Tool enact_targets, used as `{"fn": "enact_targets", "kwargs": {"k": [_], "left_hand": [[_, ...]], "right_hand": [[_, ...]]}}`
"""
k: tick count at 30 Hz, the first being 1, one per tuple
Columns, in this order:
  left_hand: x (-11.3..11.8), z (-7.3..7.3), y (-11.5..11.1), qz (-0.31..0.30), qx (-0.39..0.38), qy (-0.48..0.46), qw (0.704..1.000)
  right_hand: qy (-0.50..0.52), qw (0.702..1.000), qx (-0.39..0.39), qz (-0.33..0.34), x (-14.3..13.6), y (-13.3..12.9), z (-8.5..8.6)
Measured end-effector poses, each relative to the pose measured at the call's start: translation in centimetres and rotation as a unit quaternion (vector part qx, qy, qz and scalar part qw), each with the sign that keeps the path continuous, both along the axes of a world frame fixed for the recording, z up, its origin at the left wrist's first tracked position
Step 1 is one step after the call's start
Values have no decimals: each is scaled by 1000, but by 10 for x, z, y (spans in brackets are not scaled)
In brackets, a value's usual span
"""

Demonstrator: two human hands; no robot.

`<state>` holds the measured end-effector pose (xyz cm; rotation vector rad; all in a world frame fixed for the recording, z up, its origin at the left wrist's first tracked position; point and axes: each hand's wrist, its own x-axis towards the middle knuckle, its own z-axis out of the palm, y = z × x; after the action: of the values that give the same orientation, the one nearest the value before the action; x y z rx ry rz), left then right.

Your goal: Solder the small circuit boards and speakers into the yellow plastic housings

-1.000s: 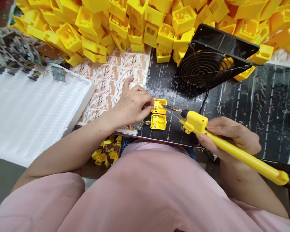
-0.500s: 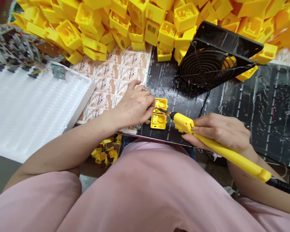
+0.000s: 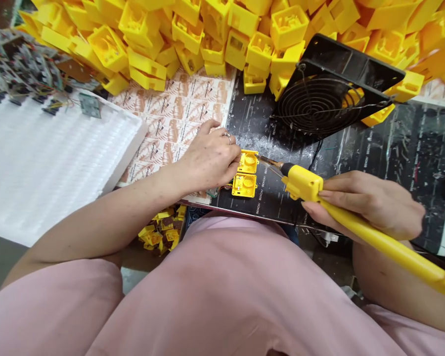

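Note:
My right hand (image 3: 371, 202) is closed round the yellow handle of a soldering iron (image 3: 307, 184). Its narrow metal tip points left, close to the right edge of a small open yellow casing (image 3: 249, 161). A second yellow casing (image 3: 244, 185) lies directly below the first, both with their insides facing up. My left hand (image 3: 211, 155) rests at the left side of the upper casing, thumb and fingers bent together. What those fingertips pinch is hidden. Under the left hand, a bit of green circuit board (image 3: 212, 192) and thin wires show beside the lower casing.
A big heap of yellow casings (image 3: 141, 29) fills the back of the bench. In front of it a black fan (image 3: 315, 104) with a wire guard leans tilted. At left, a white foam block (image 3: 59, 153) carries several wired circuit boards (image 3: 18, 64). More yellow parts (image 3: 161, 232) lie below the bench edge.
My right hand has drawn the soldering iron to the right, so its tip has left the inside of the casings. The left hand has barely shifted.

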<state>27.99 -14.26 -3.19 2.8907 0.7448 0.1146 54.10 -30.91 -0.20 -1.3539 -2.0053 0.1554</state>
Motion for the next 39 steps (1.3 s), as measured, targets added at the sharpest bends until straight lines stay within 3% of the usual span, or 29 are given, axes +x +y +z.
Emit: {"fn": "enact_targets", "kwargs": {"k": [3, 7, 9, 14, 17, 20, 24, 26, 28, 30, 32, 34, 35, 37, 39], "left_hand": [[0, 2, 0, -2, -2, 0, 1000], [2, 4, 0, -3, 3, 15, 1000], [3, 4, 0, 2, 3, 28, 1000], [-8, 10, 4, 13, -49, -5, 999], [-15, 15, -2, -31, -95, -51, 994], [-5, 9, -19, -87, -93, 3, 992], [6, 2, -34, -93, -69, 47, 992], [-13, 15, -36, -82, -97, 28, 991], [-49, 38, -37, -86, -162, 39, 982], [-91, 62, -32, -102, -234, 108, 961], [-121, 75, -15, -52, -253, 145, 955], [-130, 72, 16, 60, -209, 103, 971], [-127, 66, 35, 156, -147, 46, 976], [-108, 50, 74, 312, -37, -33, 949], [-83, 35, 107, 408, -32, -55, 911]], "right_hand": [[34, 996, 83, -14, 0, -4, -15], [128, 970, 152, -142, -13, -8, -34], [171, 955, 165, -175, -21, -10, -41], [193, 949, 161, -193, -28, -13, -47], [204, 941, 164, -214, -21, -18, -47], [218, 932, 179, -226, -15, -21, -49], [216, 924, 203, -242, -15, -19, -54], [223, 923, 207, -236, -17, -17, -56], [233, 925, 199, -225, -18, -16, -56], [234, 929, 189, -214, -18, -15, -56], [232, 931, 186, -211, -18, -14, -56], [232, 928, 197, -213, -20, -10, -56], [233, 926, 207, -213, -20, -8, -57], [231, 924, 226, -204, -22, -5, -58], [229, 924, 233, -198, -24, -3, -58]]}}
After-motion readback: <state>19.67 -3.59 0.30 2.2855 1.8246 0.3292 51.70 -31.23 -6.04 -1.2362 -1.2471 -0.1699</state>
